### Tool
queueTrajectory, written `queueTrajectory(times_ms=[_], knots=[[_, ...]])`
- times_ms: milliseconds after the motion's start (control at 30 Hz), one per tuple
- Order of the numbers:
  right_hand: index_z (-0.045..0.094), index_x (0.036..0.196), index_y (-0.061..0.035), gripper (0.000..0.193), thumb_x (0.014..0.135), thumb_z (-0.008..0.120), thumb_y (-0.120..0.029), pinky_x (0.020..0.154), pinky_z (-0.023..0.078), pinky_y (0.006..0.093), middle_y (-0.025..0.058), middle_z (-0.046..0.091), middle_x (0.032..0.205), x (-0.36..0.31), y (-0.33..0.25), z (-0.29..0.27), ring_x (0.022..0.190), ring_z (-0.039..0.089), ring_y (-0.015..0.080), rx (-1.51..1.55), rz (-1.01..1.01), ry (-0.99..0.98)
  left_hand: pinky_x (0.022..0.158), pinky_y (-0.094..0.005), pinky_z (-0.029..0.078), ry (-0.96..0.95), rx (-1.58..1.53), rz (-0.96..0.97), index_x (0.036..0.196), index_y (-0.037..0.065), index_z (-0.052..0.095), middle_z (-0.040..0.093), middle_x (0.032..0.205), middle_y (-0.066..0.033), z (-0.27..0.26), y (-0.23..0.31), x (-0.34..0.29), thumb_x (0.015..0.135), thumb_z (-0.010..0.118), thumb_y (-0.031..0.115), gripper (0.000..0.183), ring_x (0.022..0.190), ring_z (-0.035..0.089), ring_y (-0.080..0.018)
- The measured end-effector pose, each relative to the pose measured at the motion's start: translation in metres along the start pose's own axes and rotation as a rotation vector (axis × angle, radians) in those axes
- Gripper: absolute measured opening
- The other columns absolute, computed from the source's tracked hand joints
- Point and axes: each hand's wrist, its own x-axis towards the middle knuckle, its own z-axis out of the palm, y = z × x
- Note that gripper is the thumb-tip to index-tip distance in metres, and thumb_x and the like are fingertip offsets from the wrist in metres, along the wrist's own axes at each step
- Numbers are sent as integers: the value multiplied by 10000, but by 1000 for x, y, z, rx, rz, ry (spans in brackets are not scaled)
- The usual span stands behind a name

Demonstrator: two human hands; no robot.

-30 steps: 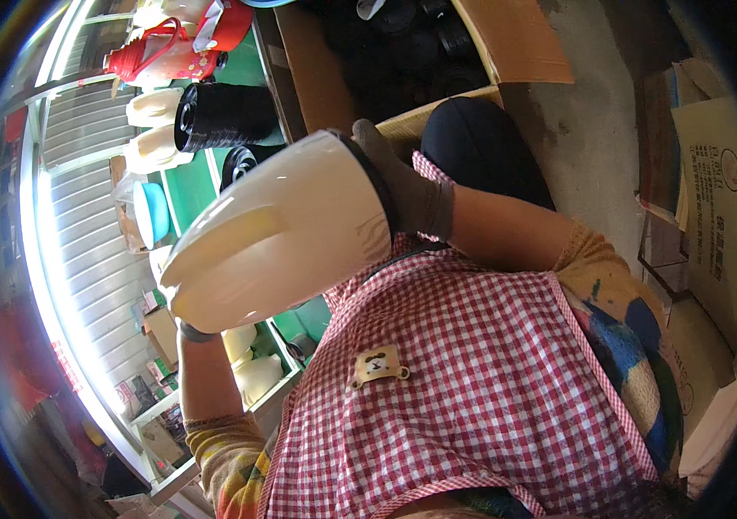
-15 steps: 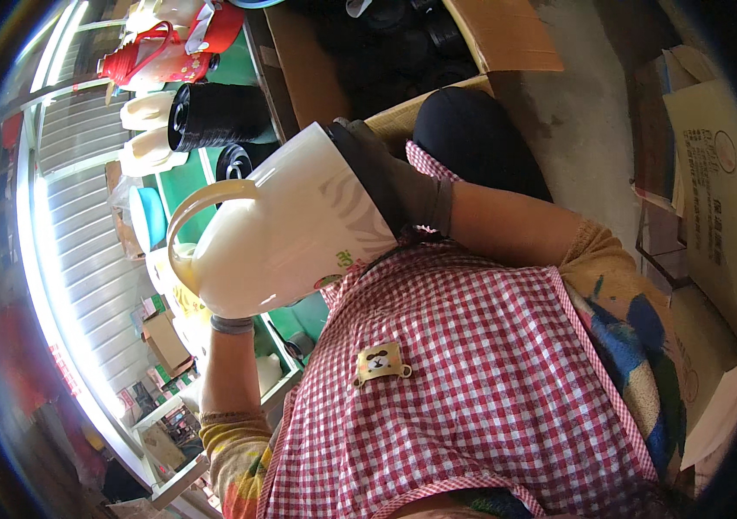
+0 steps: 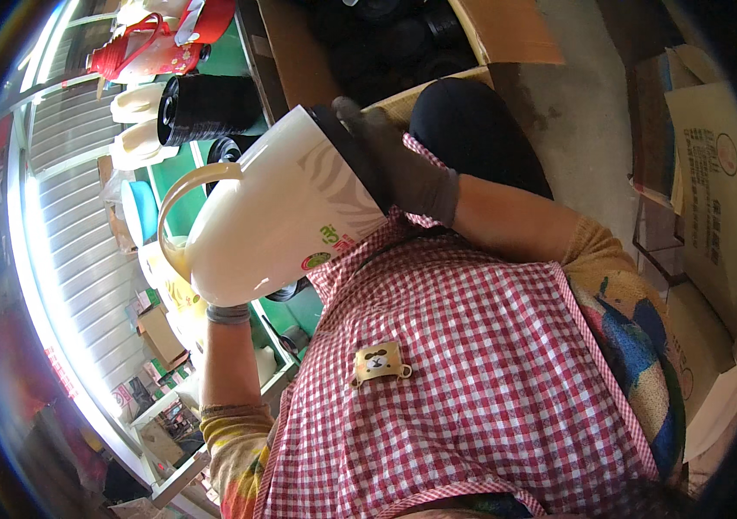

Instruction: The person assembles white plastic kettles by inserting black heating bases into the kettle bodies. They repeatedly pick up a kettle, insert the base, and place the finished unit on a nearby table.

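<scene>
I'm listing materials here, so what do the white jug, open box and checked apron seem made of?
White jug: probably glossy plastic, given its sharp highlights; enamelled metal is possible.
Open box: matte brown cardboard, judging by its stiff, plain sides.
Checked apron: dull woven cloth, perhaps cotton, from its soft folds.

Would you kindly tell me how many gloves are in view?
2: one on the right hand, at the jug's black end; the other on the left hand, mostly hidden behind the jug, with only its cuff showing. Others may be hidden.

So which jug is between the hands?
The cream jug with grey stripes and a black end; the red-handled jug, at upper left, is untouched.
</scene>
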Motion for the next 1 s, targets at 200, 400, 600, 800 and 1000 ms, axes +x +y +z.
queueTrajectory(times_ms=[200, 400, 600, 800, 1000], knots=[[229, 1502, -112, 745, 926, 568, -442, 1117, 320, 398, 104, 472, 1409, 10, 17, -7, 1290, 442, 186, -824, -619, 165, 811, -336, 539, -12, 27, 31, 1092, -28, 647, 696, 983, -132, -12, 26, 13, 748, 763, 172, 415, 889, 678, -226], [417, 1425, -99, 716, 924, 494, -604, 1059, 386, 376, 96, 502, 1387, 2, -11, 1, 1229, 499, 221, -202, -188, 77, 811, -333, 538, -2, 49, 142, 1091, -27, 648, 696, 982, -131, -30, 102, 42, 750, 761, 165, 408, 888, 678, -224], [379, 1441, -58, 535, 1029, 375, -399, 1123, 310, 439, 130, 441, 1441, 40, 27, 12, 1290, 454, 234, -1266, -825, 411, 810, -330, 538, 98, -16, 120, 1090, -25, 649, 697, 980, -130, -8, 74, 29, 751, 759, 159, 401, 887, 678, -222], [398, 1432, -57, 652, 927, 621, -403, 1039, 424, 372, 117, 504, 1375, -18, -44, -20, 1244, 494, 227, -1710, -463, 12, 819, -332, 538, 120, -217, 204, 1118, -13, 637, 688, 1010, -125, 5, 84, 30, 792, 724, 150, 374, 913, 668, -215], [313, 1482, -44, 877, 844, 664, -533, 1078, 376, 382, 135, 496, 1400, -37, -7, 73, 1260, 491, 226, -1257, -538, 116, 1007, -392, 476, -287, -1562, -25, 1409, 55, 422, 535, 1350, -155, 67, -13, 3, 943, 603, 235, 531, 1190, 562, -261]])
